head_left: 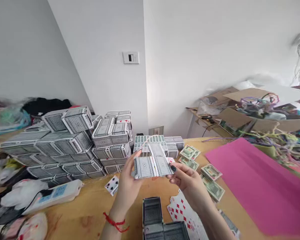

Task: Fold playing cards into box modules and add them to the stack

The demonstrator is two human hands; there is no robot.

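Observation:
My left hand (127,185) and my right hand (187,181) hold a bundle of two card packs (151,162) between them above the wooden table (90,213). The left hand grips its left end, with a red string on the wrist. The right hand's fingers, with dark nails, press its right end. A thin band seems to run across the bundle's middle. Below the hands lie an open empty card box (152,211), fanned red playing cards (182,210) and a single black-suit card (112,184).
A big pile of card packs (72,143) fills the table's back left. Several green-backed decks (210,181) lie at the right, beside a pink sheet (255,186). A cardboard box (252,116) of cords sits back right. A white device (55,195) lies at the left.

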